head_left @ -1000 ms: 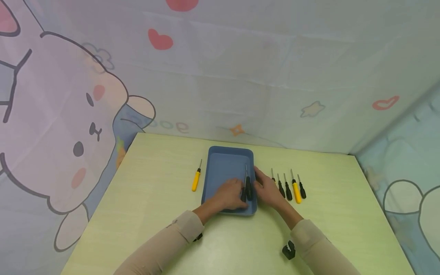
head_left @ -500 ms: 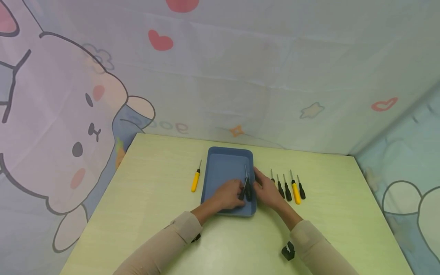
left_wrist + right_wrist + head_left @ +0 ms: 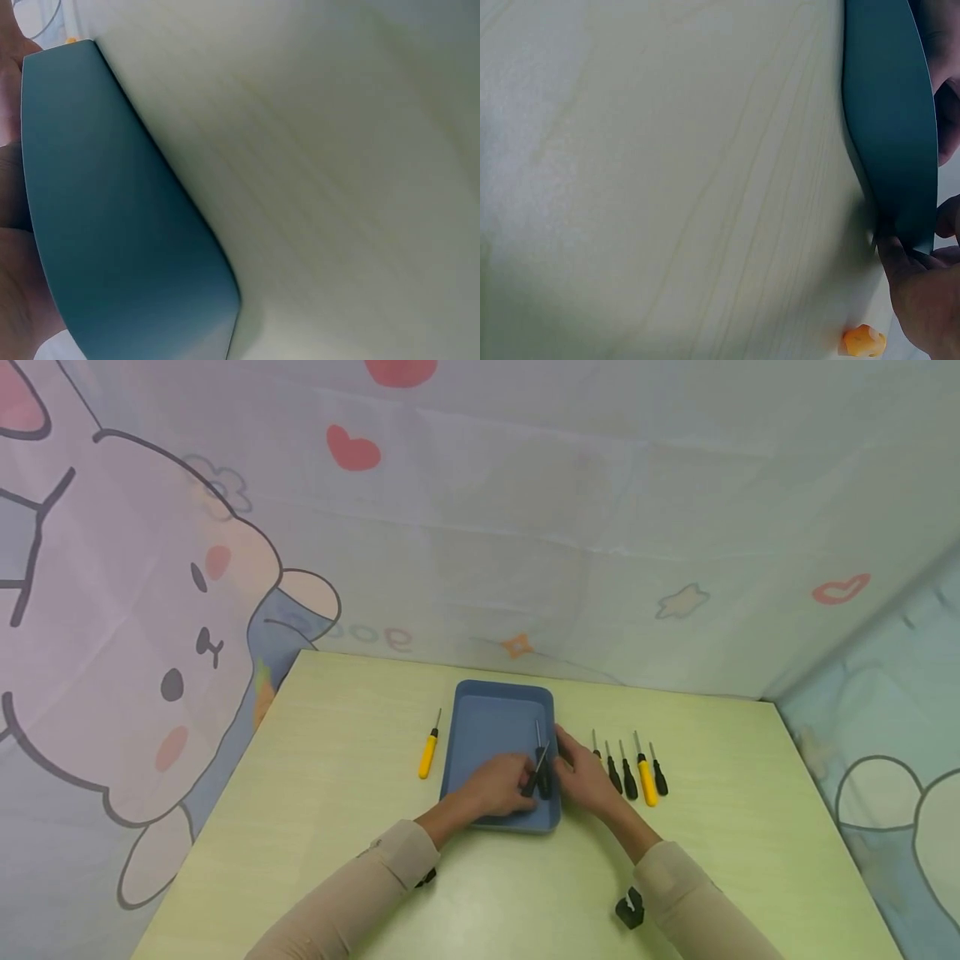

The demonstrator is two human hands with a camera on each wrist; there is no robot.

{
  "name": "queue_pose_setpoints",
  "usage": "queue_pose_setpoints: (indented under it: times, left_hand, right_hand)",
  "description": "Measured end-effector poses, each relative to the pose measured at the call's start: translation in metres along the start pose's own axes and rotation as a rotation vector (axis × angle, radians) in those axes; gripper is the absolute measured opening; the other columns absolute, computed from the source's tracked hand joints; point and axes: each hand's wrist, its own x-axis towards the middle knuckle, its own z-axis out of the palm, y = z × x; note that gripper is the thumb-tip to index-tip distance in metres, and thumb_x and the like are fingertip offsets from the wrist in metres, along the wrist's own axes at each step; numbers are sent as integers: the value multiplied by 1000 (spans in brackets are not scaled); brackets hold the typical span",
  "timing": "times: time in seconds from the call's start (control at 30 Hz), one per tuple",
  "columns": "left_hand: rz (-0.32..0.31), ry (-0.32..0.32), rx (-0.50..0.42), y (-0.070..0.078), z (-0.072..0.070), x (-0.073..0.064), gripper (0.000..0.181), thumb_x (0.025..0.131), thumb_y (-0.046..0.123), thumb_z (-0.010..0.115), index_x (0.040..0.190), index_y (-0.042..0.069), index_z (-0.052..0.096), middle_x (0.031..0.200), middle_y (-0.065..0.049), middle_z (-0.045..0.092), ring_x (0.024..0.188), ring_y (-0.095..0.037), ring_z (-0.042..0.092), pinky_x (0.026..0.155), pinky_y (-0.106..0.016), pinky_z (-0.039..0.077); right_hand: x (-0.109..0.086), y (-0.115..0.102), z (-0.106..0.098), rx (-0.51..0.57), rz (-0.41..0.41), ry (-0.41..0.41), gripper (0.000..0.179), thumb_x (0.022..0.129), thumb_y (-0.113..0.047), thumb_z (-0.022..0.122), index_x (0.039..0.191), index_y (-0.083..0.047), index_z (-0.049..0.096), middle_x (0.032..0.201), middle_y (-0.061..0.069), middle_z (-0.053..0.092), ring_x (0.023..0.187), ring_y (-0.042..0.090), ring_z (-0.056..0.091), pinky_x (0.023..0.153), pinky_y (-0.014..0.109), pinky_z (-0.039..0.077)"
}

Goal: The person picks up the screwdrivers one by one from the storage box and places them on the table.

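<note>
A blue tray [image 3: 491, 718] stands on the table. My left hand [image 3: 501, 785] reaches inside it and holds a screwdriver [image 3: 531, 783] by its black handle, the shaft slanting up to the right. That shaft crosses over a second black screwdriver [image 3: 546, 785], which lies along the tray's right wall. My right hand [image 3: 585, 777] pinches the right wall of the tray; in the right wrist view its fingers [image 3: 922, 296] sit on both sides of the rim. In the left wrist view the tray wall [image 3: 120, 195] hides most of the left hand.
Left of the tray lies a yellow screwdriver [image 3: 427, 756]. To the right, several screwdrivers are lined up, including a yellow one [image 3: 647, 781] and a black one [image 3: 660, 777]. A patterned cloth [image 3: 525, 527] hangs behind the table [image 3: 337, 710].
The screwdriver in my left hand has tilted, its tip swinging right across the one lying in the tray. My right hand stays at the tray's wall.
</note>
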Motion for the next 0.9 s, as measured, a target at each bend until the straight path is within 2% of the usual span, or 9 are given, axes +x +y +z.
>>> queue_pose_setpoints:
  times: [0.27, 0.57, 0.9]
  left_hand:
    - [12, -7, -5, -2, 2, 1, 47, 89, 29, 87, 125, 6, 67, 92, 6, 61, 84, -10, 57, 75, -26, 50]
    - [-22, -14, -68, -6, 1, 1, 44, 90, 26, 86, 124, 6, 67, 96, 4, 63, 87, -10, 58, 79, -28, 52]
    - [-5, 29, -149, -10, 0, 0, 38, 90, 18, 85, 121, 6, 67, 95, 2, 65, 86, -11, 59, 80, -27, 53]
  right_hand:
    - [-1, -1, 0, 22, 2, -9, 63, 106, -2, 50, 164, 6, 27, 161, 27, 43, 145, 42, 48, 119, 56, 38]
    - [-1, 0, 0, 26, -3, -9, 63, 106, -1, 49, 164, 6, 27, 161, 28, 42, 146, 42, 46, 119, 56, 38]
    - [-1, 1, 0, 24, 7, -2, 64, 106, -2, 51, 165, 5, 28, 161, 27, 42, 147, 41, 46, 121, 54, 37]
